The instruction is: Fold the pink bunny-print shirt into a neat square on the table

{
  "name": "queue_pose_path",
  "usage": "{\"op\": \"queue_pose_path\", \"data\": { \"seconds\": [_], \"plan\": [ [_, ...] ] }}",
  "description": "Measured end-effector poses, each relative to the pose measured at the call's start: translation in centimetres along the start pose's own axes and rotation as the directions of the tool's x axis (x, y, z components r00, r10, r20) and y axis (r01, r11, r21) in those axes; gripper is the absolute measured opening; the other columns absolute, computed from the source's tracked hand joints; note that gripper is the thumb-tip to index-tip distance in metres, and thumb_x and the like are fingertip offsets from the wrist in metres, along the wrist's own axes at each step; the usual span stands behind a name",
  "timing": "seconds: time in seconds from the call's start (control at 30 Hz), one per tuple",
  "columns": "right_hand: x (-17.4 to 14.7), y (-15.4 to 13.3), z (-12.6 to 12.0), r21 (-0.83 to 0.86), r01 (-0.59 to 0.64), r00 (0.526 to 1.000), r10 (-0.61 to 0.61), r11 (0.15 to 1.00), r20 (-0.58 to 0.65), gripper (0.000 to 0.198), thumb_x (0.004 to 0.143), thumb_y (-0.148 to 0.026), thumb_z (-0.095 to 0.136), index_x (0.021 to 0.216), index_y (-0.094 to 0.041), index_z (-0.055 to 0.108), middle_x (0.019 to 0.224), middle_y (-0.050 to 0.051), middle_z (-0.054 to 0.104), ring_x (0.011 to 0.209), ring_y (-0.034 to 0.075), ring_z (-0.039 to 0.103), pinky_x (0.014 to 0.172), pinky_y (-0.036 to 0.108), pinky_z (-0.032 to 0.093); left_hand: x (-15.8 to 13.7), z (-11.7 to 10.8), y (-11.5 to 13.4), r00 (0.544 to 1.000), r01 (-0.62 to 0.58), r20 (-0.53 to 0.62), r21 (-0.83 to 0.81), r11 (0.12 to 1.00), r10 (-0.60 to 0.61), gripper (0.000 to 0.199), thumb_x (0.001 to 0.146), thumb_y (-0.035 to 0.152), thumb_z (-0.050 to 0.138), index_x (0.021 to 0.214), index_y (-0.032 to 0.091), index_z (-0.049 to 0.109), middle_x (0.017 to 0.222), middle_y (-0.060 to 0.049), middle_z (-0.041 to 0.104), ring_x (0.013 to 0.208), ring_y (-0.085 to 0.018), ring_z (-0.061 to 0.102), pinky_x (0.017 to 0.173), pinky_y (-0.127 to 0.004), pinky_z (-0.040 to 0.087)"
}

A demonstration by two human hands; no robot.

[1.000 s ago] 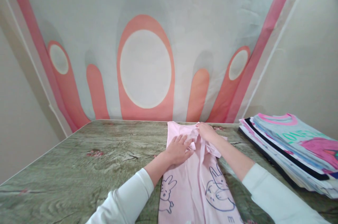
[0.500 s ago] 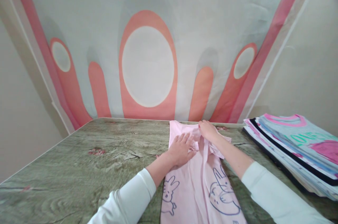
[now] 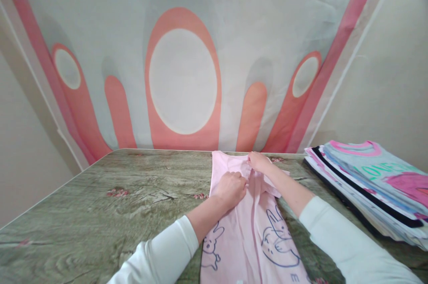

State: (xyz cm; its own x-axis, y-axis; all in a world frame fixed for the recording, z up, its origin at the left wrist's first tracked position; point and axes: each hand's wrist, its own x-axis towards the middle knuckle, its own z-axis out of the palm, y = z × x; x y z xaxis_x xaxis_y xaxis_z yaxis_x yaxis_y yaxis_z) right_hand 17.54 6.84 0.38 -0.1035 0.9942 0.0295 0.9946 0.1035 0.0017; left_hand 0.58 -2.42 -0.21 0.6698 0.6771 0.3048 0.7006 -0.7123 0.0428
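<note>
A pink shirt [image 3: 247, 230] with blue bunny line drawings lies on the wood-patterned table, its neckline toward the far edge. One side is folded inward over the middle, and a sleeve sticks out at the right. My left hand [image 3: 233, 189] is closed on the fabric at the upper middle of the shirt, fingers curled down. With its fingers pinched, my right hand [image 3: 259, 162] grips the shirt near the collar at the far edge. The fingertips of both hands are partly hidden by the knuckles and cloth.
To the right stands a stack of folded clothes [image 3: 364, 190], a light grey shirt with pink collar on top. The table [image 3: 143, 212] reaches back to a wall panel [image 3: 234, 30] with pink and orange shapes.
My left hand, flat with fingers spread before, has curled closed on the fabric. My right hand stays at the collar. The whole view has shifted slightly.
</note>
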Motion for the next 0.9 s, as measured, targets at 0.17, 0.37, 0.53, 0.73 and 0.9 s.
{"op": "queue_pose_path", "data": {
  "seconds": [0.17,0.37,0.53,0.73,0.9],
  "plan": [
    [0.3,-0.1,-0.3,-0.005,0.000,0.999,0.000,1.000,0.037,0.025,0.082,-0.018,0.048,0.098,-0.011,0.067,0.100,0.017,0.067,0.093,0.023,0.064,0.077,0.028,0.044,-0.2,-0.3,-0.4,0.999,0.008,-0.038,-0.121,0.993,-0.013,0.011,0.078,0.020,0.050,0.078,0.016,0.060,0.083,-0.007,0.059,0.079,-0.020,0.055,0.072,-0.031,0.040],
    [0.1,-0.2,-0.8,-0.035,0.006,1.000,-0.006,0.999,0.007,0.025,0.086,-0.016,0.045,0.100,-0.013,0.065,0.100,0.017,0.067,0.096,0.022,0.062,0.079,0.027,0.042,-0.4,0.3,-1.6,0.995,-0.086,-0.079,-0.403,0.911,0.058,0.003,0.074,0.017,0.054,0.077,0.016,0.056,0.081,-0.004,0.059,0.075,-0.015,0.054,0.070,-0.024,0.041],
    [-0.6,-0.3,-0.5,-0.069,0.003,0.999,-0.006,0.998,-0.045,0.028,0.087,-0.010,0.038,0.100,-0.010,0.063,0.100,0.019,0.064,0.097,0.025,0.060,0.081,0.034,0.042,-0.5,0.5,-1.5,0.988,-0.152,-0.090,-0.491,0.858,0.123,0.010,0.077,0.021,0.055,0.086,0.017,0.059,0.084,-0.003,0.061,0.081,-0.016,0.055,0.077,-0.026,0.042],
    [-1.2,-1.8,-0.6,-0.046,0.104,0.982,-0.110,0.993,-0.152,0.033,0.088,-0.006,0.032,0.109,-0.009,0.057,0.113,0.021,0.056,0.111,0.028,0.049,0.091,0.042,0.036,-0.1,0.4,-2.7,0.997,0.012,-0.066,-0.481,0.877,-0.050,0.025,0.088,0.019,0.037,0.105,0.016,0.056,0.103,-0.006,0.061,0.096,-0.016,0.056,0.086,-0.026,0.041],
    [-0.2,-4.3,1.0,0.145,0.440,0.893,-0.415,0.886,-0.174,0.040,0.085,-0.007,0.038,0.120,-0.018,0.052,0.128,0.008,0.052,0.117,0.016,0.047,0.098,0.029,0.034,-0.5,1.1,-5.1,0.954,0.292,-0.028,-0.155,0.944,-0.300,0.036,0.086,0.026,0.039,0.117,0.010,0.050,0.122,-0.015,0.052,0.116,-0.023,0.047,0.099,-0.034,0.032]
  ]
}}
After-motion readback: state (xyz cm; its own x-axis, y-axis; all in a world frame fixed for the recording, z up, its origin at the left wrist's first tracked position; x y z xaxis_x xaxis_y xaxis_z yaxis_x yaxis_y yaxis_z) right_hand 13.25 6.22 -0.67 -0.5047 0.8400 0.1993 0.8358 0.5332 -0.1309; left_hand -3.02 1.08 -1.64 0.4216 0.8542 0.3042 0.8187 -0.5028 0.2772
